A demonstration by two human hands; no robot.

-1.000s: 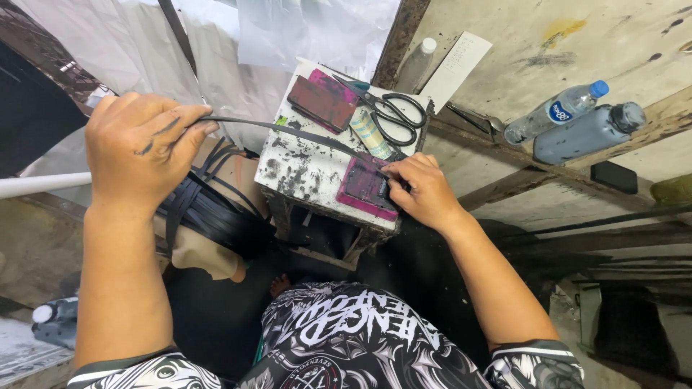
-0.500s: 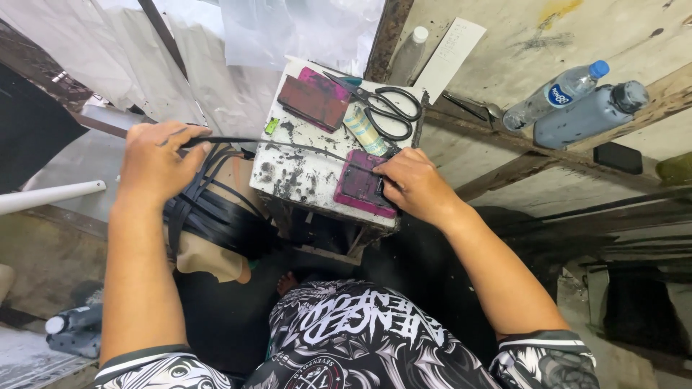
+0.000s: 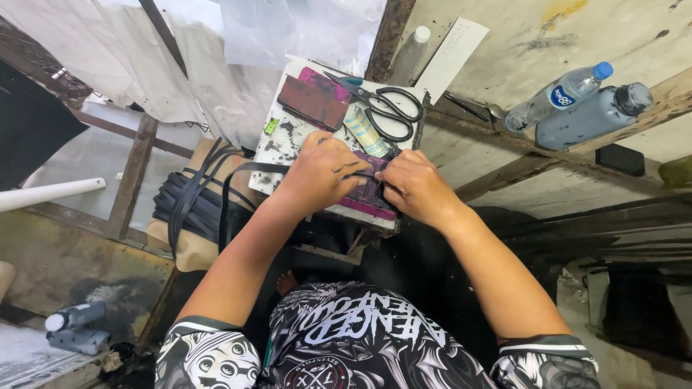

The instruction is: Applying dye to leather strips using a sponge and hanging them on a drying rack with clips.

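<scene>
Both hands pinch a thin black strap (image 3: pixel 238 173) against a magenta-stained pad (image 3: pixel 371 198) on the small ink-spattered work board (image 3: pixel 285 144). Left hand (image 3: pixel 321 173) and right hand (image 3: pixel 414 187) meet at the board's near edge, fingers closed on the strap. Black scissors (image 3: pixel 389 112) lie at the board's far side, a coil of black straps (image 3: pixel 191 205) left of it.

Black scissors (image 3: pixel 393 112), magenta-stained pad (image 3: pixel 317 97), blue-capped clear bottle (image 3: pixel 559 96).
</scene>
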